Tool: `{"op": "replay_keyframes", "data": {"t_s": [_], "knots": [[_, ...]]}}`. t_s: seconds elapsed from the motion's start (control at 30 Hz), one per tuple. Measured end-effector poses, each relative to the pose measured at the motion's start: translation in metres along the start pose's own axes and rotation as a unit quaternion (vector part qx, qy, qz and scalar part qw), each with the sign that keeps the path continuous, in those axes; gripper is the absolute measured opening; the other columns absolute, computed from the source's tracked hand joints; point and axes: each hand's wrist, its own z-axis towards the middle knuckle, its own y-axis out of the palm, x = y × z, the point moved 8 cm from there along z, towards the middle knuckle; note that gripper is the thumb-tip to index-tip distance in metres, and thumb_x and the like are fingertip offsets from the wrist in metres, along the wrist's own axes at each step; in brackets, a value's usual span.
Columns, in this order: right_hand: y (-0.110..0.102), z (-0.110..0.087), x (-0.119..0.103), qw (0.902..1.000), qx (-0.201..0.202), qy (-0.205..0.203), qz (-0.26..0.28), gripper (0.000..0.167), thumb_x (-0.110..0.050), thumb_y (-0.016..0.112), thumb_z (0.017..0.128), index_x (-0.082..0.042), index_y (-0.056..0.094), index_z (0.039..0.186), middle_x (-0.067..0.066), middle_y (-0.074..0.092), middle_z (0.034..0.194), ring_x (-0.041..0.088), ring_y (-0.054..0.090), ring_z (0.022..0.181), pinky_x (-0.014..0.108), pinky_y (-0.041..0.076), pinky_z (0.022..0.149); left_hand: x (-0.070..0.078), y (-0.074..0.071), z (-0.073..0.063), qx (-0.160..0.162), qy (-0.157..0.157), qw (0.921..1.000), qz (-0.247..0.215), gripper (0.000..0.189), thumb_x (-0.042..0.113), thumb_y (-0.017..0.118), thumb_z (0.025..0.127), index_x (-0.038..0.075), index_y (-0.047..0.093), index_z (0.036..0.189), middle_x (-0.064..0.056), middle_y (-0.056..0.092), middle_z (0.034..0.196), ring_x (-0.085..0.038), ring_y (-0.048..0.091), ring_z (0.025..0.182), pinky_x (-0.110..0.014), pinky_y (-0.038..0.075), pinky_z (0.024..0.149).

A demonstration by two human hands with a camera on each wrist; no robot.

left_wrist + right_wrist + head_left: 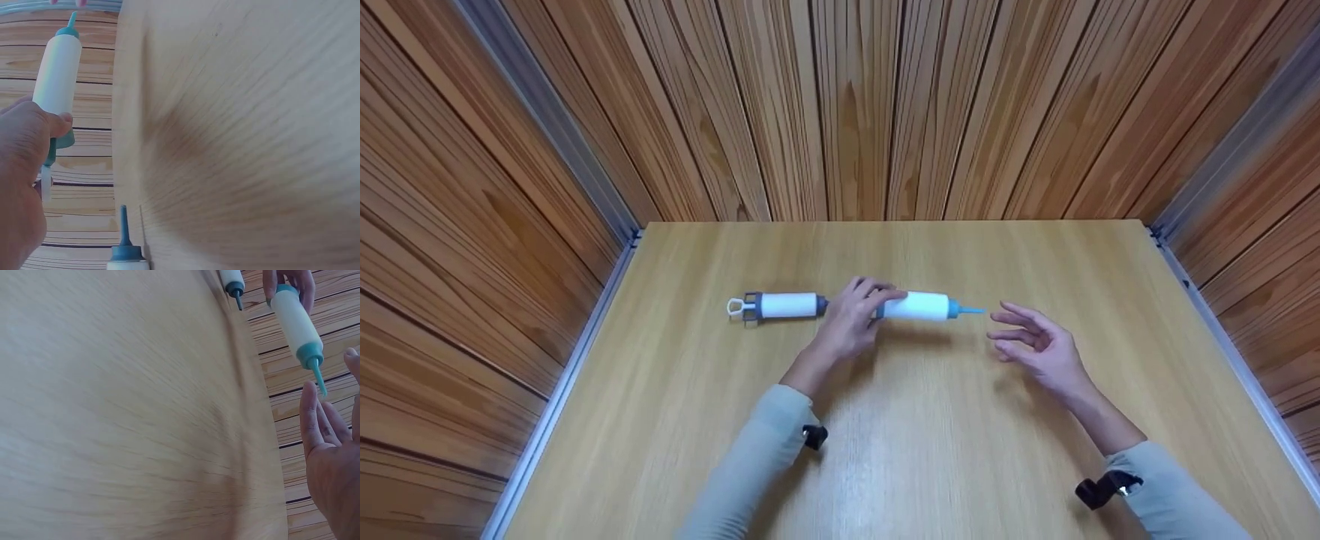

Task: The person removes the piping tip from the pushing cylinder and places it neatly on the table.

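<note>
My left hand (851, 319) grips a white syringe (919, 306) with teal ends around its rear end, above the tabletop. Its thin teal nozzle (319, 377) points right, toward my other hand. Below the fingers, in the left wrist view, part of a pale plunger (46, 183) shows. My right hand (1042, 349) is raised just past the nozzle tip, fingers spread and holding nothing. A second white syringe (789, 305) with dark blue-grey ends lies on the table to the left. Its white ring handle (736, 307) faces left; my left hand hides its nozzle tip in the head view.
The light wooden table (675, 420) lies under both hands. Wood-plank walls (855, 112) close off the back and both sides. Metal rails (559, 390) run along the table's side edges. A small black device (1106, 487) sits at each wrist.
</note>
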Motion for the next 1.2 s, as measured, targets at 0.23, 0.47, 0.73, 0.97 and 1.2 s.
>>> {"op": "replay_keyframes", "data": {"t_s": [0.23, 0.47, 0.73, 0.97, 1.2], "knots": [[0.004, 0.006, 0.006, 0.9993, -0.025, -0.01, -0.024, 0.063, 0.022, 0.07, 0.097, 0.016, 0.051, 0.156, 0.002, 0.081, 0.138, 0.011, 0.084, 0.113, 0.027, 0.07, 0.081, 0.002, -0.008, -0.006, 0.016, 0.017, 0.9997, 0.003, 0.052, 0.004, 0.083, 0.101, 0.022, 0.072, 0.148, -0.006, 0.07, 0.151, -0.029, 0.062, 0.138, -0.045, 0.059, 0.116], [0.004, 0.017, 0.013, 0.9995, -0.017, -0.006, -0.026, 0.06, 0.021, 0.069, 0.098, 0.017, 0.052, 0.156, -0.005, 0.082, 0.134, 0.009, 0.084, 0.112, 0.027, 0.07, 0.082, 0.002, -0.011, -0.008, 0.024, 0.021, 0.9995, -0.001, 0.049, 0.005, 0.081, 0.102, 0.023, 0.072, 0.147, -0.006, 0.07, 0.15, -0.028, 0.063, 0.138, -0.044, 0.059, 0.115], [0.003, 0.034, 0.015, 0.9999, -0.007, -0.006, -0.011, 0.059, 0.02, 0.07, 0.098, 0.016, 0.054, 0.155, 0.006, 0.082, 0.138, 0.01, 0.083, 0.114, 0.026, 0.069, 0.087, -0.001, -0.011, -0.011, 0.029, 0.018, 0.9994, -0.005, 0.049, 0.005, 0.081, 0.103, 0.022, 0.072, 0.148, -0.007, 0.071, 0.151, -0.029, 0.063, 0.139, -0.044, 0.059, 0.115], [0.01, 0.043, 0.017, 0.9991, -0.025, -0.002, -0.034, 0.055, 0.016, 0.072, 0.1, 0.016, 0.057, 0.153, -0.002, 0.083, 0.136, 0.007, 0.082, 0.115, 0.024, 0.068, 0.091, -0.003, -0.012, -0.012, 0.029, 0.007, 0.9994, -0.015, 0.05, 0.006, 0.081, 0.103, 0.023, 0.072, 0.149, -0.005, 0.07, 0.152, -0.029, 0.063, 0.139, -0.045, 0.059, 0.116], [0.025, 0.049, 0.015, 0.998, -0.037, 0.01, -0.051, 0.05, 0.011, 0.076, 0.1, 0.014, 0.062, 0.148, -0.002, 0.083, 0.134, 0.005, 0.082, 0.115, 0.024, 0.068, 0.091, -0.002, -0.011, -0.012, 0.024, 0.001, 0.9996, -0.012, 0.053, 0.004, 0.082, 0.101, 0.024, 0.072, 0.149, -0.006, 0.069, 0.151, -0.029, 0.062, 0.138, -0.047, 0.059, 0.116]]}}
